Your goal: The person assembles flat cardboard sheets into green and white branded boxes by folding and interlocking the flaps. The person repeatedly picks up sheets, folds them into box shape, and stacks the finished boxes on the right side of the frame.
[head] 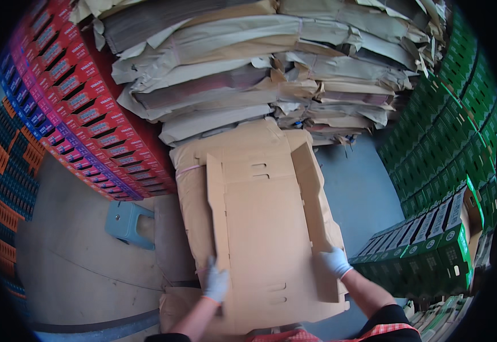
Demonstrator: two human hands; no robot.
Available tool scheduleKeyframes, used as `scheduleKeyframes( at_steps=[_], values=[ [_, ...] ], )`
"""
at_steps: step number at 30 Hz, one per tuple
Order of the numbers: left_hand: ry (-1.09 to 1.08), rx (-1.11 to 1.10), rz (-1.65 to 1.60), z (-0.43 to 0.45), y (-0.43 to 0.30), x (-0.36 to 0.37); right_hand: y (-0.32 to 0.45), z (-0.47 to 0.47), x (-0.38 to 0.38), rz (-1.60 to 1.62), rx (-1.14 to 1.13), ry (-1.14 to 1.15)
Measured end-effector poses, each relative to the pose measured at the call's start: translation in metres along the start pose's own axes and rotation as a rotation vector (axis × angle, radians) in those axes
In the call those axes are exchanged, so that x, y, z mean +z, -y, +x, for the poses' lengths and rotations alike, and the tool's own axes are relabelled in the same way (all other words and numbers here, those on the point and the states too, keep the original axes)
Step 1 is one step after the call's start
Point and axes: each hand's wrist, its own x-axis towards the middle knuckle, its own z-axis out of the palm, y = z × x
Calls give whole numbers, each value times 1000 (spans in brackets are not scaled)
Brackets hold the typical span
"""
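Observation:
A flat brown cardboard box blank [265, 222] lies lengthwise before me, its two long side flaps folded partly up and its ends flat, with slots cut near both ends. Under it is a stack wrapped in brown paper [188, 179]. My left hand [216, 282], in a pale knit glove, is at the near part of the left flap; motion blurs the fingers, so its grip is unclear. My right hand [336, 261], gloved alike, is at the outer side of the right flap, fingers on the cardboard; whether it grips cannot be told.
Paper-wrapped bundles [231, 81] are piled beyond the blank. Red printed cartons [98, 115] rise at the left, near a blue plastic stool [124, 222]. Orange and dark cartons [4, 171] stand farther left. Green cartons [436, 141] are stacked at the right, with more green-and-white ones [423, 243] nearer.

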Motion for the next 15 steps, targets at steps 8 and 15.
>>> scheduleKeyframes(
  at_steps=[8, 15],
  values=[
    [-283, 255, 868, 4, 46, 95, 30, -26, 134, -618, -594, -297],
    [368, 690, 1859, -56, -55, -105, 4, -30, -85, -979, -1037, -247]
  ],
)
